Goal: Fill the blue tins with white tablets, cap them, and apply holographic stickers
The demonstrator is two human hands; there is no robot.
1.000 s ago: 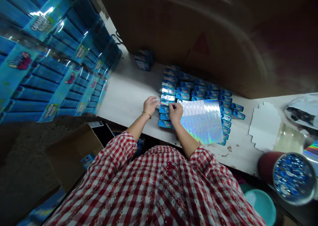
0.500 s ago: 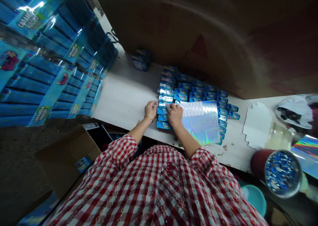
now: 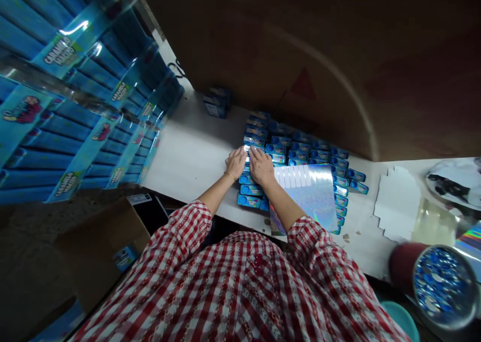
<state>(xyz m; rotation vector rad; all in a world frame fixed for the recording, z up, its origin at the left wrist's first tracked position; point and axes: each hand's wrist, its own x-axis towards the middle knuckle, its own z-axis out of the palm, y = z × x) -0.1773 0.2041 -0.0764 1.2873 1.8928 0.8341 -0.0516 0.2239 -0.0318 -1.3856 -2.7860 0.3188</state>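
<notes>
My left hand and my right hand meet over the left column of small blue boxes. Their fingers are drawn together and curve down onto one box with a shiny silver strip on top, the fingertips almost touching. The hands hide most of that box. Beside and partly beneath my right forearm lies a silver holographic sticker sheet, resting over several boxes, with a row of whitish strip shapes at its upper edge. More blue boxes stand packed in rows behind it.
Plastic-wrapped packs of blue boxes are stacked at left. A large cardboard box stands behind the white table. To the right are white card and a container of blue and silver pieces. An opened carton sits below left.
My left hand has moved right and onto the box, joining my right hand, which has shifted slightly. The camera view has shifted a little.
</notes>
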